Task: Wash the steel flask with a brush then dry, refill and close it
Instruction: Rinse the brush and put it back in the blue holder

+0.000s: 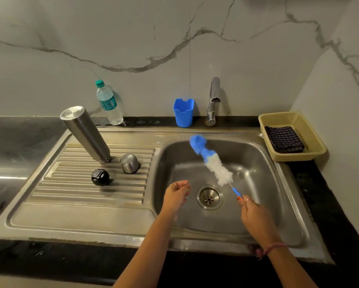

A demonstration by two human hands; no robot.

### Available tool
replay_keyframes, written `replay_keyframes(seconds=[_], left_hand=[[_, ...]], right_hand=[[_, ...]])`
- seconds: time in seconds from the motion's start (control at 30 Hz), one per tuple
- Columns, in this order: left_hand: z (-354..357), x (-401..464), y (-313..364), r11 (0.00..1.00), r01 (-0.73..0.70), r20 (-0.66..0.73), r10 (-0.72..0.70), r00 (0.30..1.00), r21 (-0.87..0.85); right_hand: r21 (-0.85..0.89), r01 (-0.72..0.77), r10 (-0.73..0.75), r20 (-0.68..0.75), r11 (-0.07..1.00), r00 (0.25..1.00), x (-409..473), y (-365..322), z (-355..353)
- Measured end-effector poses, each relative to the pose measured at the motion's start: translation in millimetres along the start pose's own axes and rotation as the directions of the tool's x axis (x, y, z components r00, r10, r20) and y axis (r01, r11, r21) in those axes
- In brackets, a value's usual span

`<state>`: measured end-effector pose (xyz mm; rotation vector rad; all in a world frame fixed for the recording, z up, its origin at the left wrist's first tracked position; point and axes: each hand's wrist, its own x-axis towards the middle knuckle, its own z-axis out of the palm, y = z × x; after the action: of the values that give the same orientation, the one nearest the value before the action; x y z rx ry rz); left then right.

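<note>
My right hand (255,213) pinches the thin blue handle of the brush (211,161), its soft bristle head slanting up toward 11 o'clock over the sink (278,173), while my left hand (175,196) hangs empty with fingers loosely curled over the basin. The flask (85,134) stands upside down on the ribbed drainboard (87,194) at about 10 o'clock from my hands, its steel cup (130,163) and black cap (100,177) just beside it. I judge the flask rigid, smooth, probably slick when wet, so I would wrap the left hand round its mid-body, not the narrow neck.
</note>
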<state>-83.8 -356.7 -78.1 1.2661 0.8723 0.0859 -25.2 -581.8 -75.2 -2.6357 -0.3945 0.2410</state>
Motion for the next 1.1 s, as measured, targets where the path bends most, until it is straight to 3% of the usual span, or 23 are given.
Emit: replay_keyframes(seconds=[0.1,0.43,0.83,0.97,1.1], left_hand=[[-6,0,1,1.0,-0.006,-0.002,0.006,1.0,0.02],[-25,7,12,0.999,-0.014,-0.004,0.015,1.0,0.046],[-33,13,17,0.998,-0.006,0.031,0.004,1.0,0.06],[-32,13,19,0.998,-0.003,0.064,-0.001,0.998,0.058],[-26,12,24,0.997,0.003,0.091,-0.01,0.996,0.076]], right_hand=[[-0.048,-0.008,0.012,0.071,0.999,0.997,2,-4,3],[0.183,-0.026,0.034,-0.039,0.983,0.999,-3,-25,22],[0.152,-0.076,0.084,-0.05,0.985,0.995,5,-31,39],[0.227,-0.121,0.122,0.013,0.966,0.993,5,-36,40],[0.422,-0.134,0.121,0.056,0.897,0.991,4,-47,29]])
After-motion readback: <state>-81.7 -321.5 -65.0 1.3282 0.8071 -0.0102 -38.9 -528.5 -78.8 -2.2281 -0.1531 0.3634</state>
